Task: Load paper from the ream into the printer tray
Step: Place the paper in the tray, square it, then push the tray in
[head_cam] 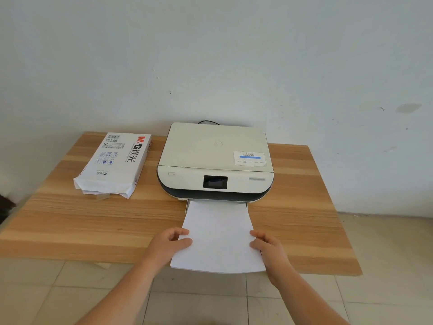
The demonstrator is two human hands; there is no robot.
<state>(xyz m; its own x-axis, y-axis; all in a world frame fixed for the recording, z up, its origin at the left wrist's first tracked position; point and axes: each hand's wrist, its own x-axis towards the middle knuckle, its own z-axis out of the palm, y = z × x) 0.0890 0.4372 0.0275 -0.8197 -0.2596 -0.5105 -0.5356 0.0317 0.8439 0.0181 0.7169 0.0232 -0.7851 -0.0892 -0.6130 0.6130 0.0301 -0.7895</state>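
A stack of white paper (218, 235) lies in front of the cream printer (215, 158), its far end inside the tray (187, 205) at the printer's front. The near end hangs past the table edge. My left hand (172, 242) grips the stack's left side, thumb on top. My right hand (267, 245) grips its right side. The opened white ream (114, 160) lies on the table to the left of the printer, its torn end facing me.
The wooden table (70, 219) stands against a white wall. A black cable (208, 122) runs out behind the printer. Tiled floor (210, 301) shows below the near table edge. A dark object (5, 205) sits at the far left edge of view.
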